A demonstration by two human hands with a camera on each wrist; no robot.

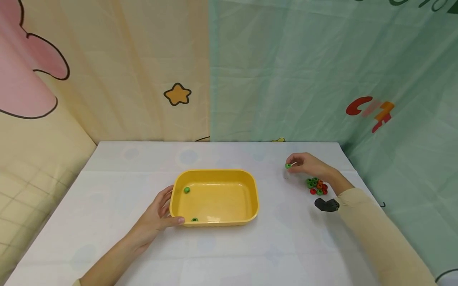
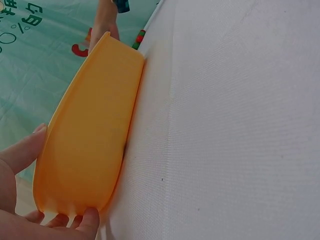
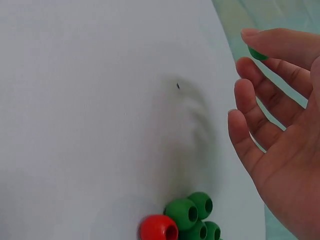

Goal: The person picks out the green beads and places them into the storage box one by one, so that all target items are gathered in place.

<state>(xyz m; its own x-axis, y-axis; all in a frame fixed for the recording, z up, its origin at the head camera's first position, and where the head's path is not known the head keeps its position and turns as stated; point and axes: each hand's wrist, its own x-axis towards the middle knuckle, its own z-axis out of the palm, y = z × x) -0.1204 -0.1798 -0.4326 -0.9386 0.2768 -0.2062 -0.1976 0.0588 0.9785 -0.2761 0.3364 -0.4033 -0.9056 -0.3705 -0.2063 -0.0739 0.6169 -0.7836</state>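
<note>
A yellow tray (image 1: 214,203) stands on the table, with one green bead (image 1: 187,190) near its left end and another green bead (image 1: 195,219) by its front wall. My left hand (image 1: 162,210) grips the tray's left end, thumb on the rim and fingers round the outer wall. Up and right of the tray, my right hand (image 1: 304,163) pinches a green bead (image 3: 257,53) between thumb and finger, raised above the table. Below that hand lies a pile of green, orange and red beads (image 1: 319,186); a red bead (image 3: 158,228) shows at its edge in the right wrist view.
A white cloth covers the table (image 1: 229,258). Behind it hangs a printed curtain (image 1: 272,79), cream on the left and green on the right. A black wrist-camera piece (image 1: 327,205) juts from the right sleeve, just below the bead pile.
</note>
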